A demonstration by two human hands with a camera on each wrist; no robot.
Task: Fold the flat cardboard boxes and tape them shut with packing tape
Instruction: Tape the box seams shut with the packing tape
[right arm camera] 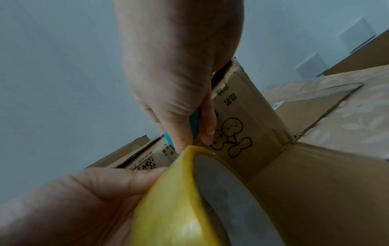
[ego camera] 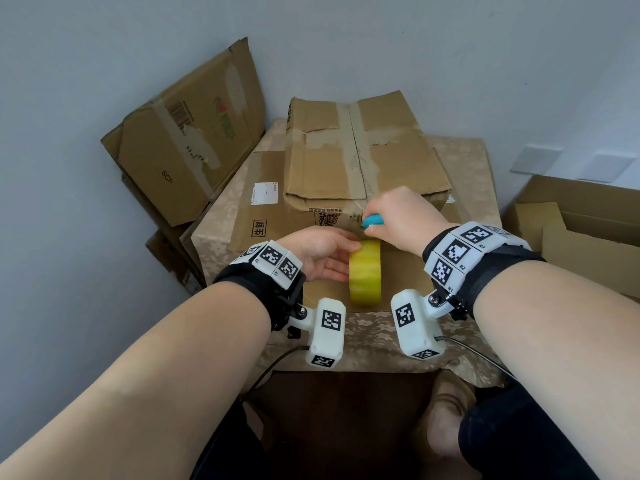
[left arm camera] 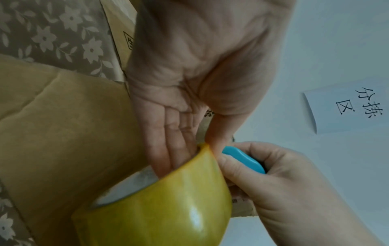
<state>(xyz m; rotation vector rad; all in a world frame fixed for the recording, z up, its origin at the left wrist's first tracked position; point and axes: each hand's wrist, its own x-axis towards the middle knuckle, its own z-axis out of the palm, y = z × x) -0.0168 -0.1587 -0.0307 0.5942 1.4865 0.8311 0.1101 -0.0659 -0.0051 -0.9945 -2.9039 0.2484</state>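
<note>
Tape roll (ego camera: 365,277): glossy yellow film with bright highlights; inner core (right arm camera: 227,196) matt grey, looks like card. Assembled box (ego camera: 360,157): matt brown corrugated cardboard, creased, with scuffed patches of torn paper at 12 o'clock and a dull tape strip along its seam. Flat carton (ego camera: 187,133) at 10 o'clock: same worn cardboard. Cutter (left arm camera: 244,159): smooth blue plastic. Table (ego camera: 460,168) cover: beige floral-patterned cloth, matt. Wrist housings (ego camera: 327,329): white matt plastic.

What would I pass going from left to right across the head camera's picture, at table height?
Flattened boxes against the wall → left hand → yellow tape roll → right hand holding a blue cutter → open box on the right.
</note>
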